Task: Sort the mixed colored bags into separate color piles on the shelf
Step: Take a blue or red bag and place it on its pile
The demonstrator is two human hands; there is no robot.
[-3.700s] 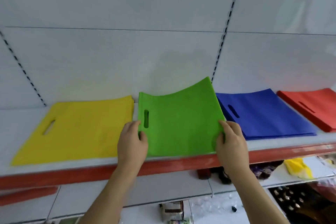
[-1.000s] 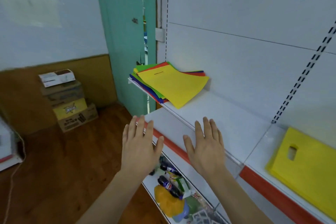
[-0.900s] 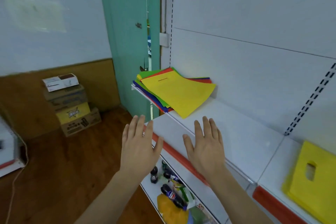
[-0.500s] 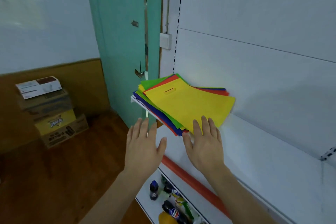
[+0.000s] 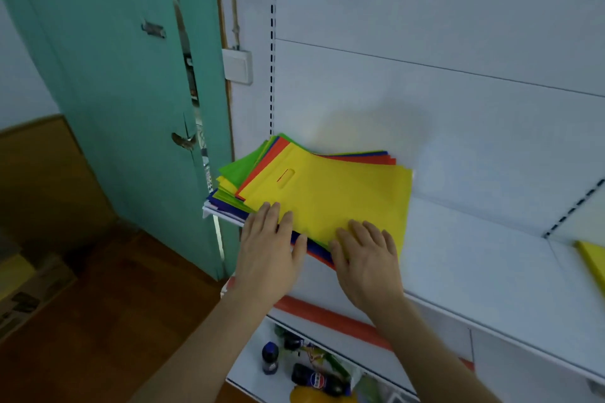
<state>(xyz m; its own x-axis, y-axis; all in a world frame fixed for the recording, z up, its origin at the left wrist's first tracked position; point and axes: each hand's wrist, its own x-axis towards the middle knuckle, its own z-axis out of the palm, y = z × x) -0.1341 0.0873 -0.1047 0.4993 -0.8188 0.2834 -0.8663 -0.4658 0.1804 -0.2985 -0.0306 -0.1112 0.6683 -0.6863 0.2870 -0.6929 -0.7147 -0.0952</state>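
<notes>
Left hand (image 5: 269,250), right hand (image 5: 366,255): both lying flat-fingered, holding nothing, on flat yellow fabric bag (image 5: 330,199) topping mixed pile, likely readying pickup.

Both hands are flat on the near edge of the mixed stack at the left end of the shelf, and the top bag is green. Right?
Not quite: the top bag is yellow; green shows only beneath it. The head view shows this. The rest holds: left hand and right hand lie flat on the mixed stack's near edge, at the shelf's left end.
</notes>
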